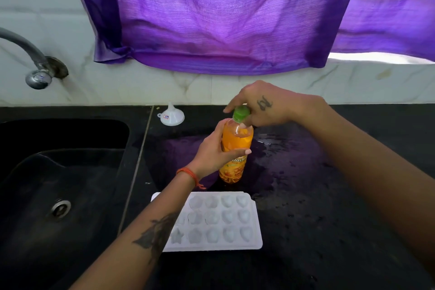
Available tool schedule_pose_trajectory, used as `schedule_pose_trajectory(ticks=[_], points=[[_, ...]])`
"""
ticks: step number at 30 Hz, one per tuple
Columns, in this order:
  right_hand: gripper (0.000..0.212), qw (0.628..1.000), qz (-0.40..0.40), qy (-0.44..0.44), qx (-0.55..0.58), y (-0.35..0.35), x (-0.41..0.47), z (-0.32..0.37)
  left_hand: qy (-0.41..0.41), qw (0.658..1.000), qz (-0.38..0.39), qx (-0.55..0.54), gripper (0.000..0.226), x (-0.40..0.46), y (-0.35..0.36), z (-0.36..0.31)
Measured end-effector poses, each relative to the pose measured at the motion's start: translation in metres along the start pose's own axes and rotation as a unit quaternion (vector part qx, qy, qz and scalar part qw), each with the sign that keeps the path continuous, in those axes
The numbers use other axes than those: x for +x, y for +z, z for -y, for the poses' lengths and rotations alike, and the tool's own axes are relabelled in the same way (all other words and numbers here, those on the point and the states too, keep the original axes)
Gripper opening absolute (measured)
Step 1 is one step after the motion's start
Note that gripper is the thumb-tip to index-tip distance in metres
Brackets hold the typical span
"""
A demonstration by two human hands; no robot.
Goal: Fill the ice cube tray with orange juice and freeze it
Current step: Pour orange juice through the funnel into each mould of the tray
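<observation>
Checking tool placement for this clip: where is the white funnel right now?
In the head view, the white funnel sits upside down at the back of the black counter, between the sink and the juice bottle, untouched.

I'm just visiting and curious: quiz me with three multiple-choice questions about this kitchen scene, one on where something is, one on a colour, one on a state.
1. Where is the white funnel?
A. In the sink
B. On the counter behind the bottle
C. On the tray

2. What colour is the bottle cap?
A. Green
B. Red
C. White

3. What state is the ice cube tray in?
A. Full of juice
B. Upside down
C. Empty

Answers: 1 B, it sits near the wall, beyond the juice bottle. 2 A, green shows under the right hand. 3 C, its moulds look white, with no juice.
</observation>
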State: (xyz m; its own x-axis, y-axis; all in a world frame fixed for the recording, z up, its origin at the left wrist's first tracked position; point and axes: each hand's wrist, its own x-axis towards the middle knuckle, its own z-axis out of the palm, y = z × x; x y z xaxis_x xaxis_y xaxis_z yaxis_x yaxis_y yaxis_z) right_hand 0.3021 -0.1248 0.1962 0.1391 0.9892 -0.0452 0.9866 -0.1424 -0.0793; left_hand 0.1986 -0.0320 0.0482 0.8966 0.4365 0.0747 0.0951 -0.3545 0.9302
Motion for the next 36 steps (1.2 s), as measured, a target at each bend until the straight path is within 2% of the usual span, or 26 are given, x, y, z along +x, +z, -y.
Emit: schedule_pose_trajectory(ticks=[5,9,14,19,24,27,30,33,36], points=[[0.052,0.997,-0.019,0.069,-0.007,0.003,0.001,0.001,0.008,1.000,0.001,0.000,0.074,-0.001,-0.001,-0.003],[0.021,0.999,-0.004,0.045,-0.022,-0.004,0.003,0.006,0.002,1.000,-0.002,-0.001,0.072,0.000,-0.001,-0.003],[0.035,0.998,0.007,0.057,-0.017,-0.004,0.003,0.010,0.004,1.000,0.005,-0.010,0.075,-0.001,-0.001,-0.004],[0.022,0.999,0.005,0.033,-0.011,-0.006,0.005,0.007,0.001,1.000,0.003,-0.011,0.071,-0.001,0.000,-0.003],[0.026,0.991,-0.096,0.053,0.075,-0.017,-0.008,-0.013,-0.003,1.000,0.011,-0.018,0.076,0.000,0.000,-0.003],[0.033,0.955,-0.191,0.106,0.200,0.006,-0.029,-0.031,-0.006,0.999,0.007,-0.035,0.080,-0.001,0.001,-0.003],[0.030,0.900,-0.264,0.219,0.268,0.074,-0.047,-0.044,0.005,0.999,-0.018,-0.051,0.081,-0.004,0.005,-0.003],[0.033,0.873,-0.216,0.342,0.273,0.153,-0.057,-0.046,-0.002,0.996,-0.070,-0.050,0.079,-0.008,0.012,0.000],[0.036,0.869,-0.140,0.388,0.274,0.203,-0.059,-0.042,-0.021,0.996,-0.068,-0.062,0.073,-0.011,0.014,0.004]])
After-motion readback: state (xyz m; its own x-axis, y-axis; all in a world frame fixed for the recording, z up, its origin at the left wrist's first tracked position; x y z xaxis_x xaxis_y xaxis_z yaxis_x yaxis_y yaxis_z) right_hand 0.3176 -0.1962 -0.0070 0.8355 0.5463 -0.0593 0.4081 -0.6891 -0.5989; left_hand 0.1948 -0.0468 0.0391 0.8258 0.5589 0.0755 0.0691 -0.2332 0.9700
